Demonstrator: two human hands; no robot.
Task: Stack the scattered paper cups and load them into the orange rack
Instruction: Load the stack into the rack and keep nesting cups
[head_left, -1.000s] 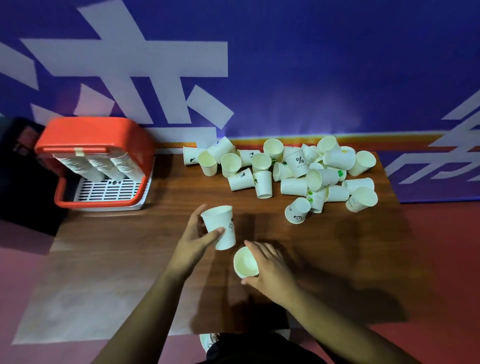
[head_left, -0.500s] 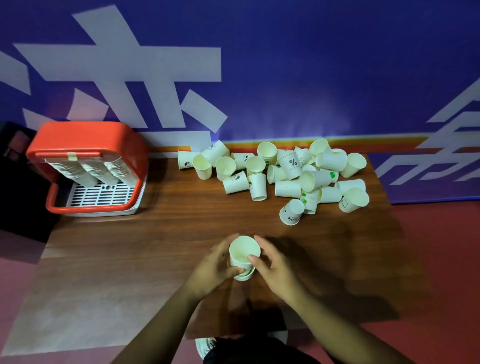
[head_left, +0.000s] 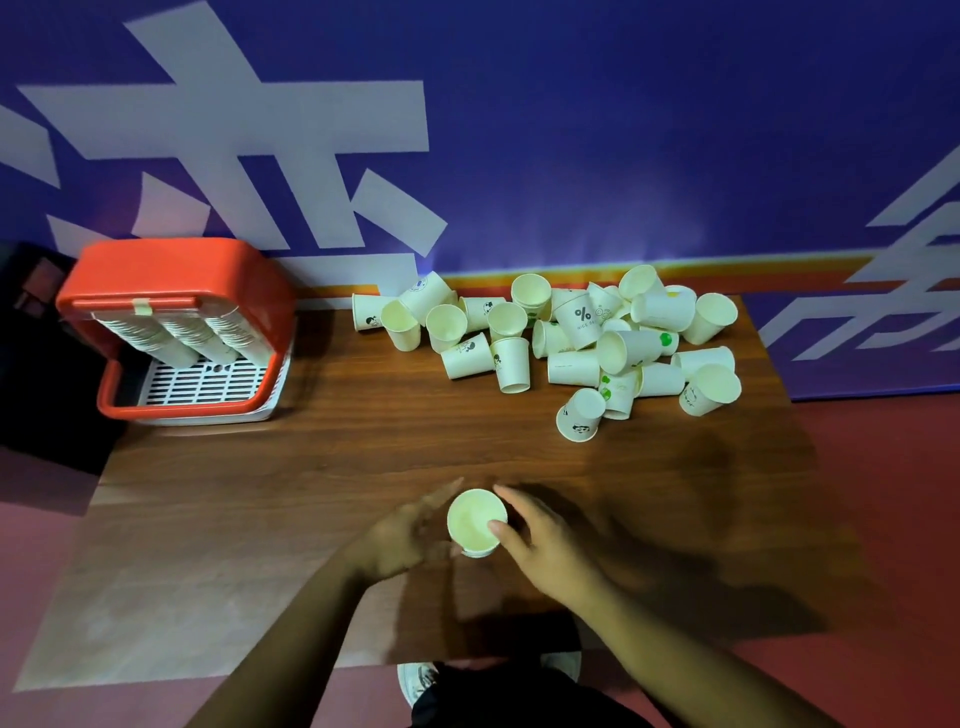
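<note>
Cup stack (head_left: 475, 522): white paper, pale cream interior, mouth up, 2nd rim showing below. Left hand (head_left: 402, 535), right hand (head_left: 545, 545): both grip stack sides.

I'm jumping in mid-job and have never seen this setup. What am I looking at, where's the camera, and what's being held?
No machine here: a person works with bare hands, filmed by one camera on their head, looking down. The left hand and right hand grip an upright paper cup between them at the near side of the wooden table; the left is blurred. A pile of loose cups lies at the far right. The orange rack at far left holds three cup stacks.
</note>
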